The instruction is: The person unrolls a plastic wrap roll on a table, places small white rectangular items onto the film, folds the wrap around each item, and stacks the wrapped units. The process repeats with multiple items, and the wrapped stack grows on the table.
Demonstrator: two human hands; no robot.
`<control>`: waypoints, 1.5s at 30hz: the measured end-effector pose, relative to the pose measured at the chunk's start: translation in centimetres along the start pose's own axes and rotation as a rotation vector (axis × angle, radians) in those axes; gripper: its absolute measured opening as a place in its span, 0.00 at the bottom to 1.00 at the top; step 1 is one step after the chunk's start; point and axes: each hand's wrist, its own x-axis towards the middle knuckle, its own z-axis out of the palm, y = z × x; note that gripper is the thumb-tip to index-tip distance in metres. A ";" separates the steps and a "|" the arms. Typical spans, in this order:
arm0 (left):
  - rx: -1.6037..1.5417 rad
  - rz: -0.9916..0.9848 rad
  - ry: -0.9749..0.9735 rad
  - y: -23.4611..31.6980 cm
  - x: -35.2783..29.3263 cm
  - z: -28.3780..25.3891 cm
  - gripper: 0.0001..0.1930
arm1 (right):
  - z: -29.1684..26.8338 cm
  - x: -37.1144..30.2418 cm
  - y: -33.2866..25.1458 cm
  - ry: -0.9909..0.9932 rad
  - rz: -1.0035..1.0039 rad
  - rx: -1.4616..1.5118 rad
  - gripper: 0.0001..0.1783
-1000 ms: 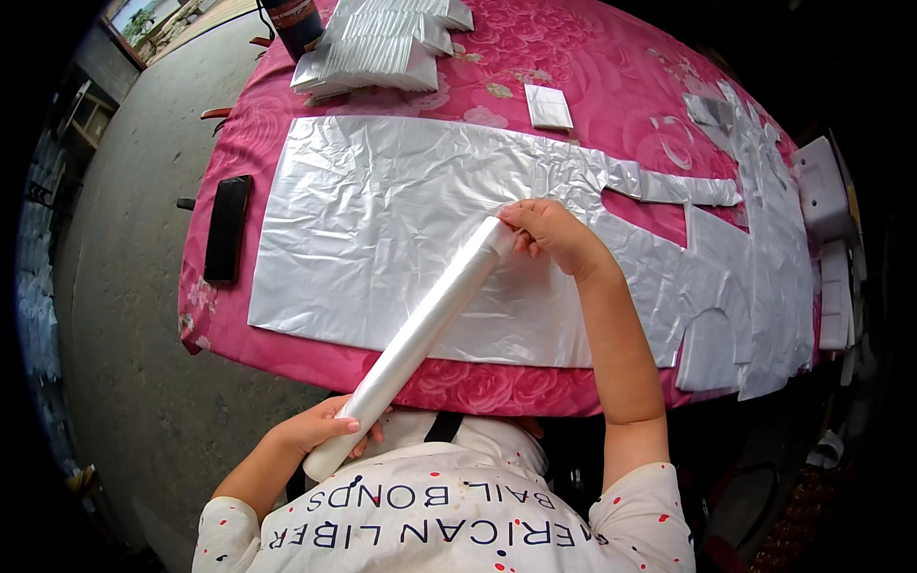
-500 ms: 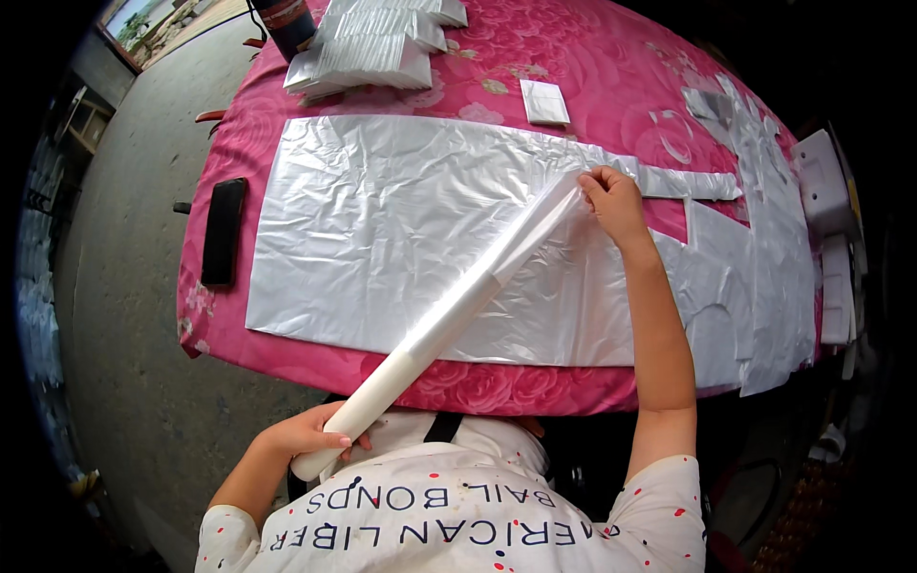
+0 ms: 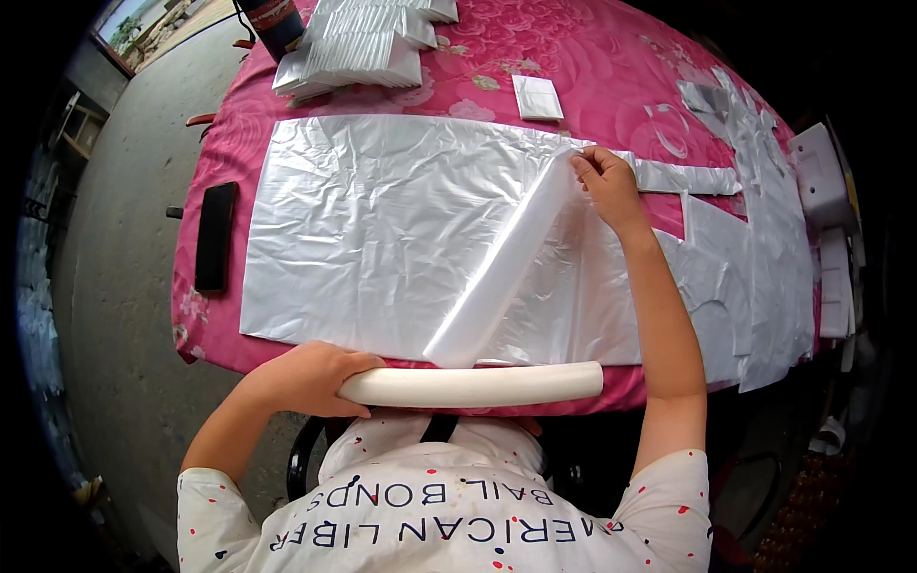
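Left grip [image 3: 320, 379] clasping tube [image 3: 478, 385], right grip [image 3: 607, 181] pinching film [image 3: 511, 253]

The tube is stretching along the near edge of the surface [image 3: 592, 62], held at its left end; the film is slanting over the silver sheet [image 3: 353, 220].

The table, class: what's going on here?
The person's left hand grips one end of a white tube along the near edge of the pink table. The right hand pinches the far end of some film, which isn't wrapped around the tube. Silvery sheeting lies spread beneath the film, with a phone to its left.
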 end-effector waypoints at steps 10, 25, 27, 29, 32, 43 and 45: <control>0.478 0.737 0.417 0.9 8.1 1.3 0.26 | 3.6 1.9 -2.5 -0.282 0.020 -0.030 0.12; 0.607 0.543 0.341 0.9 8.2 6.8 0.43 | 6.3 -15.5 -7.7 -0.381 -0.344 -0.545 0.24; 0.634 0.533 0.336 0.9 8.1 6.8 0.43 | 5.9 -15.8 -7.2 -0.295 -0.364 -0.587 0.23; 0.683 0.520 0.340 0.9 8.1 6.9 0.43 | 4.2 -15.0 -6.2 -0.225 -0.310 -0.658 0.23; 0.648 0.520 0.322 1.0 8.1 6.8 0.43 | 0.4 -12.7 -3.4 -0.028 -0.276 -0.794 0.23; 0.706 0.451 0.356 2.3 7.7 9.3 0.36 | 2.4 -15.8 -6.7 -0.347 -0.423 -0.520 0.26; 0.721 0.446 0.358 2.4 7.7 9.5 0.36 | 4.1 -16.3 -6.9 -0.382 -0.535 -0.510 0.26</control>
